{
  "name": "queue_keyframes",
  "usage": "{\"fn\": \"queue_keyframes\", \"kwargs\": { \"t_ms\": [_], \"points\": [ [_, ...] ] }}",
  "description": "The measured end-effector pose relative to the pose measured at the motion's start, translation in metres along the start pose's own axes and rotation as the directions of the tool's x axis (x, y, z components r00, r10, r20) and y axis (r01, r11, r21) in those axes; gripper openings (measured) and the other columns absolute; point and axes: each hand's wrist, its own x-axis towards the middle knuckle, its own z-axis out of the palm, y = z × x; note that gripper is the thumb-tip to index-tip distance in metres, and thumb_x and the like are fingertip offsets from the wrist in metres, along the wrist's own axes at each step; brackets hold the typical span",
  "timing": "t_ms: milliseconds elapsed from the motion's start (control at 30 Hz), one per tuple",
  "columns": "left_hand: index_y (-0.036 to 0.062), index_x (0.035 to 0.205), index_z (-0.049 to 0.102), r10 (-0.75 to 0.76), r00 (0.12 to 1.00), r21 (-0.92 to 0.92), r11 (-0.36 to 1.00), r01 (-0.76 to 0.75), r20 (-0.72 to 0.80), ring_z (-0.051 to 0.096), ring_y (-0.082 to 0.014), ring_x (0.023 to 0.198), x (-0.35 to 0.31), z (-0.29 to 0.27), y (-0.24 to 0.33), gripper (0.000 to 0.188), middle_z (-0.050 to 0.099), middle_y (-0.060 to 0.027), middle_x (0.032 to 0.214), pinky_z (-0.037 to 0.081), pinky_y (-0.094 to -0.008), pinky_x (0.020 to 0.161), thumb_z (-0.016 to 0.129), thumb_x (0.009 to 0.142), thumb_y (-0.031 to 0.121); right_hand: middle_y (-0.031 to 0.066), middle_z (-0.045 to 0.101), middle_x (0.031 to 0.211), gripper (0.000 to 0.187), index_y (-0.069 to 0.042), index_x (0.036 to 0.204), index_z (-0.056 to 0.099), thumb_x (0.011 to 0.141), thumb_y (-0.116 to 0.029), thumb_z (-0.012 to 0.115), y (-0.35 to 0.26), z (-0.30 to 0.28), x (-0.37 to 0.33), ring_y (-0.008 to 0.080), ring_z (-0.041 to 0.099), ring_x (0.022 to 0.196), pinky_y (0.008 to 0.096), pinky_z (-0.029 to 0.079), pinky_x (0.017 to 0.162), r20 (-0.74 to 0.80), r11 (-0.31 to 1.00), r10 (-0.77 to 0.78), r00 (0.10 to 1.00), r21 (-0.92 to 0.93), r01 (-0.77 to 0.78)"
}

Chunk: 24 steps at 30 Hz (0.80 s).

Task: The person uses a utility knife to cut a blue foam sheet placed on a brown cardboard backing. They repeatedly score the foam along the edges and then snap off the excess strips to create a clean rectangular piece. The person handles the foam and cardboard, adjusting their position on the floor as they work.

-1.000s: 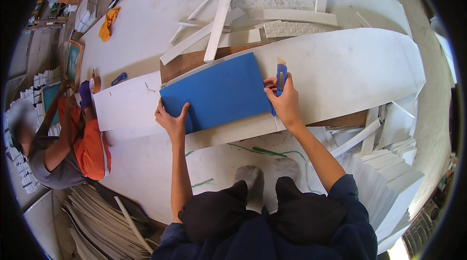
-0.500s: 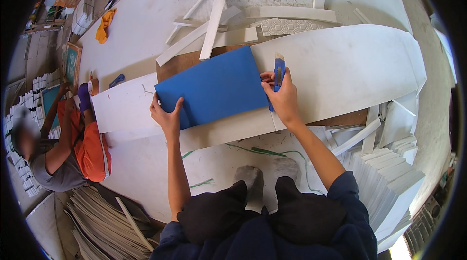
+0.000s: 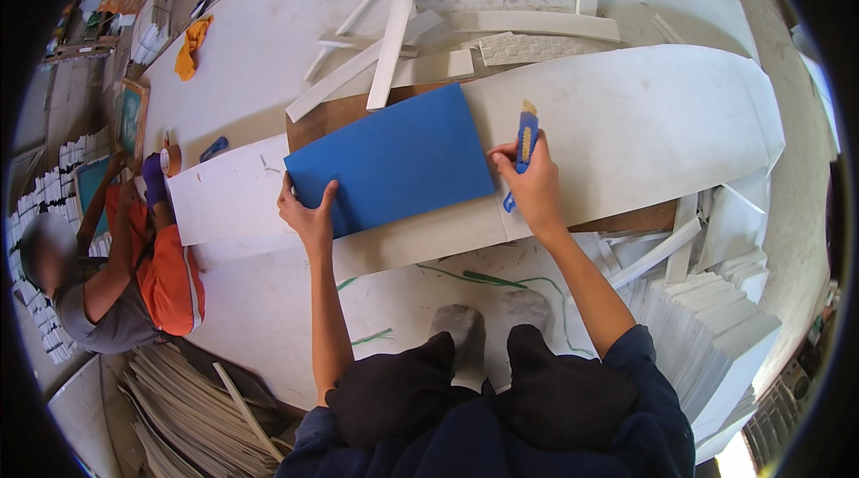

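Note:
A flat blue rectangular board [image 3: 394,160] lies tilted over a white sheet [image 3: 617,129] and a brown board [image 3: 335,115]. My left hand [image 3: 309,214] grips its lower left corner, thumb on top and fingers at the left edge. Just off the board's right edge, my right hand [image 3: 535,175] is closed round a blue utility knife [image 3: 526,140]. The knife stands with its pale tip pointing away from me. Part of its handle is hidden by my fingers.
White strips [image 3: 394,39] lie scattered beyond the board. A stack of white panels [image 3: 716,335] stands at the right. Another person [image 3: 116,272] sits at the left near a tape roll [image 3: 170,158] and a second blue cutter [image 3: 215,149]. Green string [image 3: 492,279] lies by my feet.
My right hand has moved right with the utility knife, away from the blue board's right edge. My left hand and the board have stayed nearly in place.

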Motion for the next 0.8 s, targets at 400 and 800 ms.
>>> {"fn": "queue_keyframes", "kwargs": {
  "t_ms": [400, 800],
  "points": [
    [-0.0013, 0.126, 0.040, -0.008, 1.000, -0.042, 0.999, 0.008, 0.003, 0.044, -0.0297, 0.109, -0.001, 0.001, -0.004, 0.084, 0.039, -0.0198, 0.119, 0.036, -0.0383, 0.094, 0.079, 0.063, 0.038, 0.0059, 0.063, 0.086, 0.022, -0.001, 0.093, 0.043, 0.077, -0.002, 0.059, 0.012, 0.000, -0.007, 0.0155, 0.058, 0.075, 0.0286, 0.046, 0.071, 0.049, 0.997, -0.062, 0.997, 0.042, 0.060],
    [0.0003, 0.126, 0.040, -0.025, 1.000, -0.042, 0.999, 0.025, 0.008, 0.042, -0.0282, 0.109, -0.001, 0.003, -0.005, 0.084, 0.039, -0.0174, 0.119, 0.035, -0.0383, 0.095, 0.078, 0.063, 0.041, 0.0076, 0.063, 0.087, 0.023, 0.000, 0.093, 0.045, 0.075, 0.003, 0.060, 0.021, 0.002, -0.005, 0.0136, 0.060, 0.074, 0.0268, 0.049, 0.069, 0.036, 0.992, -0.130, 0.991, 0.002, 0.130]
  ]
}}
